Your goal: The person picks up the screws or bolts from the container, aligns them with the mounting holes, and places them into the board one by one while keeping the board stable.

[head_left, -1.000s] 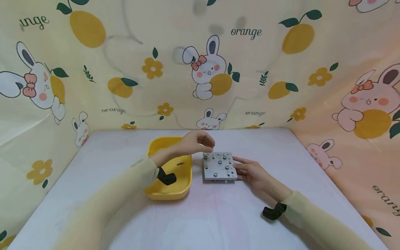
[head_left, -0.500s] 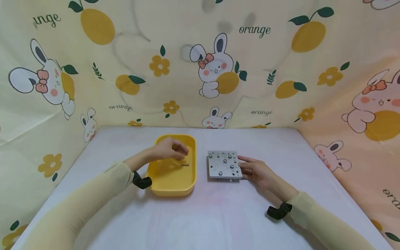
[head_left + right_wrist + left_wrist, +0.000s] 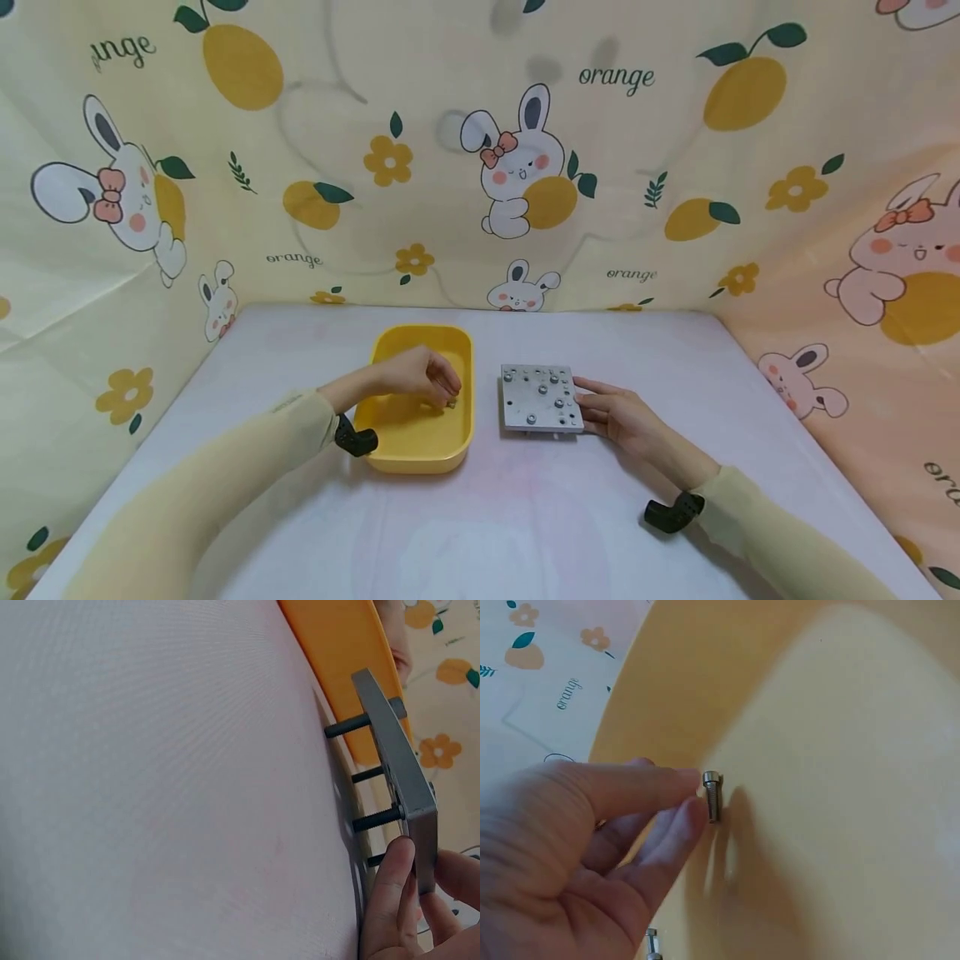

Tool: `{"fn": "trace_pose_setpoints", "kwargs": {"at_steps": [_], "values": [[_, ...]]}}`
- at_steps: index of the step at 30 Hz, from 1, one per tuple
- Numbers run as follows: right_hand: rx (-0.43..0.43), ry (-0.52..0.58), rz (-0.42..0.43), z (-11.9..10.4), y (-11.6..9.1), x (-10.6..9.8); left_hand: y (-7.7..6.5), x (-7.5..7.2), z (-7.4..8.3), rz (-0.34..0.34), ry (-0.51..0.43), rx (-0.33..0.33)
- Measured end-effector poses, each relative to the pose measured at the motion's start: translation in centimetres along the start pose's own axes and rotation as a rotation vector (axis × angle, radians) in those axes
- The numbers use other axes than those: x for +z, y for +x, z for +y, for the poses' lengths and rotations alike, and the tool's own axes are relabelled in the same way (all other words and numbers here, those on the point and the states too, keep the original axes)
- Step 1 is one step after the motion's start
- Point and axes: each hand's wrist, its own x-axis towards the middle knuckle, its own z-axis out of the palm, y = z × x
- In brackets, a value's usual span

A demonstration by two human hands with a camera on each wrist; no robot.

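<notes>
My left hand (image 3: 422,372) reaches down into the yellow tray (image 3: 420,463). In the left wrist view its thumb and fingertips (image 3: 688,780) are at a small socket-head screw (image 3: 712,796) lying on the tray floor, with a narrow gap between them. Another screw (image 3: 653,946) shows partly below the hand. My right hand (image 3: 621,417) grips the right edge of a square grey metal plate (image 3: 534,404), fingers on both faces. Several screws stand in the plate's holes. Their threaded shanks (image 3: 379,818) stick out underneath, seen in the right wrist view.
Both things are on a white-covered table (image 3: 480,533). A printed cloth (image 3: 420,83) with rabbits and oranges encloses the back and sides. The tray's right wall stands a short way left of the plate.
My left hand has moved left from the plate's upper-left corner to over the tray, then down to the screw inside. The right hand keeps its hold on the plate.
</notes>
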Motion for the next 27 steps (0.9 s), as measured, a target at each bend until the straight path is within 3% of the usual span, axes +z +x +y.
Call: {"fn": "trace_pose_setpoints", "kwargs": {"at_steps": [11, 19, 27], "values": [[-0.004, 0.003, 0.017, 0.1, 0.1, 0.0, 0.9, 0.5, 0.1, -0.047, 0.089, -0.054], [-0.017, 0.006, 0.011, -0.3, 0.2, 0.1, 1.5, 0.3, 0.0, -0.045, 0.204, -0.03], [0.007, -0.003, 0.013, 0.0, 0.0, 0.1, 1.7, 0.7, -0.1, -0.077, 0.176, -0.041]]}}
